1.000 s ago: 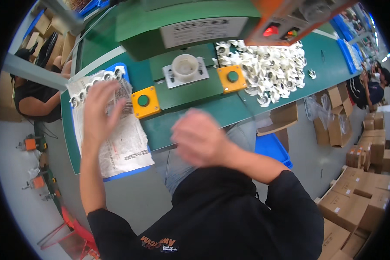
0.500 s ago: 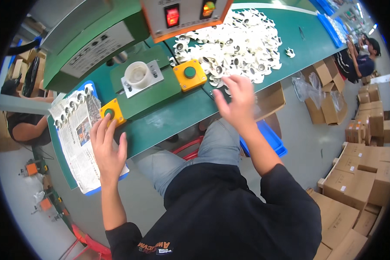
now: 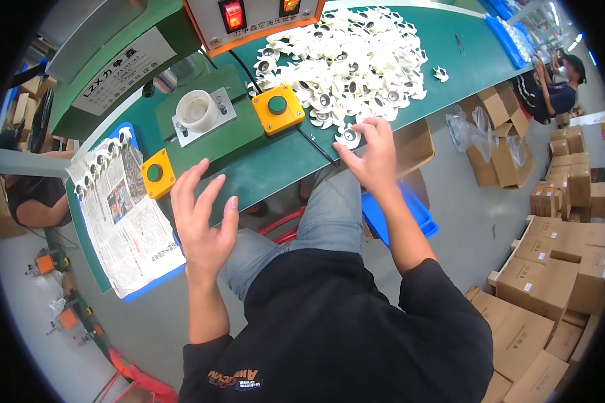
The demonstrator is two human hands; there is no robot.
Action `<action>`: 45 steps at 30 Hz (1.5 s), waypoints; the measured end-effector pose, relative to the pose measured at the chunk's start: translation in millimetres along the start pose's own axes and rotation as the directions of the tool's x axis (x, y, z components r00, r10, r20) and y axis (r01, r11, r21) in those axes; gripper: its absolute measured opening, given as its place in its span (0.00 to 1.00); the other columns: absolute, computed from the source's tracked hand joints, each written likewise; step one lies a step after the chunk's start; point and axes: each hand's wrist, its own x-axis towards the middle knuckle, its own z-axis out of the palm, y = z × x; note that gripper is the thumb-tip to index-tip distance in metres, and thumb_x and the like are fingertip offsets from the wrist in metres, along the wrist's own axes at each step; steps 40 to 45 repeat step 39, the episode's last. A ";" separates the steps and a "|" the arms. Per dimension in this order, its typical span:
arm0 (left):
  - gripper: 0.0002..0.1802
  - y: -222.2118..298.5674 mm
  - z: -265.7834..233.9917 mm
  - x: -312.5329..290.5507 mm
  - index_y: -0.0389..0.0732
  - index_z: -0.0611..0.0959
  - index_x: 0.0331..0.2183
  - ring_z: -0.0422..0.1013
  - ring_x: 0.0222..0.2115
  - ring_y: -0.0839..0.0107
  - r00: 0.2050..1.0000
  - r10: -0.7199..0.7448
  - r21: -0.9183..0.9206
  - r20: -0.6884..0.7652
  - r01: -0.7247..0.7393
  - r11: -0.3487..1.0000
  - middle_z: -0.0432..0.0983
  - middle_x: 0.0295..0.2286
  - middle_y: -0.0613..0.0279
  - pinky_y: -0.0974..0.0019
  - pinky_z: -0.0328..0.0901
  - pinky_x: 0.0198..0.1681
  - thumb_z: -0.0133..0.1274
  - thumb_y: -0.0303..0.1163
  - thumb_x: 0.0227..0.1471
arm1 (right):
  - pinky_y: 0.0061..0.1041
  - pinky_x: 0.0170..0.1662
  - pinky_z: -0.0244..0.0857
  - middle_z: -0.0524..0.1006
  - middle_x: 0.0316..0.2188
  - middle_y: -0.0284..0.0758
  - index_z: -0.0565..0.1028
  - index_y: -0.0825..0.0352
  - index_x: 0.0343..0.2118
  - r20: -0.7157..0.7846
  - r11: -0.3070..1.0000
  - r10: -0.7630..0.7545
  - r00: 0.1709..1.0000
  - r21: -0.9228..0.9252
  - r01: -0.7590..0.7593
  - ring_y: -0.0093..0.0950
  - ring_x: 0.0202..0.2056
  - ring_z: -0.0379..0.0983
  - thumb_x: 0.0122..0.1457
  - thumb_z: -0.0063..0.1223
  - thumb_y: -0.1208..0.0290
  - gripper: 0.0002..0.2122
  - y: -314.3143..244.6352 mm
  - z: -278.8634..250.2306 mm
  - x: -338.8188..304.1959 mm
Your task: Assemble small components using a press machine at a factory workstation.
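Observation:
My right hand (image 3: 374,156) has its thumb and fingers around a small white impeller (image 3: 348,138) with a dark round hub, at the front edge of the heap of impellers (image 3: 363,64). My left hand (image 3: 205,225) is in the air over the bench's front edge, fingers spread, holding nothing. Near it, a yellow box with a green push button (image 3: 155,173) sits on the left side of the press. A second yellow button box (image 3: 277,105) stands on the right side. Between them, a white ring-shaped holder (image 3: 197,111) is fixed on a metal plate; no impeller shows in it.
At left, newspaper (image 3: 138,235) covers a blue tray with a row of impellers at its far end. The green press (image 3: 124,74) and an orange-edged control box (image 3: 249,20) rise at the back. An open carton (image 3: 415,144) and blue bin (image 3: 400,215) stand below the bench.
My left hand has come away from the left button toward me and to the right. My right hand has closed in on an impeller at the heap's near edge. The view has shifted slightly.

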 end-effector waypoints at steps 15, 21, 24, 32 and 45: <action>0.17 -47.8 -29.8 -7.2 0.34 0.85 0.44 0.69 0.53 0.46 0.978 -0.131 0.242 -0.163 0.168 0.956 0.76 0.51 0.48 0.48 0.64 0.58 0.64 0.26 0.50 | 0.41 0.46 0.73 0.82 0.38 0.40 0.78 0.66 0.43 0.028 0.889 -0.282 0.959 0.383 0.251 0.45 0.40 0.78 0.50 0.70 0.60 0.21 -151.3 56.7 122.7; 0.18 -51.3 -40.9 -20.1 0.35 0.85 0.44 0.68 0.55 0.46 0.976 -0.164 0.256 -0.142 0.197 0.946 0.75 0.52 0.48 0.49 0.63 0.60 0.64 0.26 0.49 | 0.31 0.41 0.72 0.80 0.28 0.36 0.80 0.67 0.39 0.231 0.867 -0.195 0.953 0.494 0.057 0.36 0.31 0.77 0.46 0.73 0.57 0.22 -200.3 75.0 154.5; 0.18 -54.9 -45.6 -23.6 0.35 0.85 0.44 0.68 0.55 0.46 0.979 -0.158 0.266 -0.128 0.187 0.946 0.75 0.53 0.49 0.49 0.63 0.60 0.65 0.26 0.49 | 0.29 0.38 0.71 0.80 0.28 0.34 0.80 0.68 0.39 0.214 0.860 -0.182 0.960 0.508 0.050 0.30 0.28 0.74 0.45 0.74 0.58 0.22 -201.9 70.2 145.8; 0.18 -60.1 -43.5 -19.8 0.34 0.86 0.43 0.68 0.56 0.48 0.987 -0.118 0.275 -0.108 0.144 0.951 0.75 0.54 0.50 0.49 0.63 0.60 0.65 0.27 0.48 | 0.29 0.40 0.71 0.83 0.30 0.34 0.81 0.69 0.37 0.158 0.833 -0.165 0.973 0.551 0.052 0.28 0.29 0.75 0.45 0.74 0.58 0.22 -195.3 73.9 146.5; 0.17 -54.5 -42.1 -17.8 0.35 0.86 0.43 0.67 0.56 0.48 0.987 -0.121 0.301 -0.105 0.147 0.942 0.75 0.54 0.49 0.49 0.63 0.60 0.65 0.28 0.49 | 0.30 0.44 0.73 0.84 0.31 0.37 0.82 0.67 0.38 0.260 0.914 -0.156 0.953 0.404 0.040 0.30 0.33 0.80 0.46 0.74 0.57 0.21 -203.2 65.5 155.3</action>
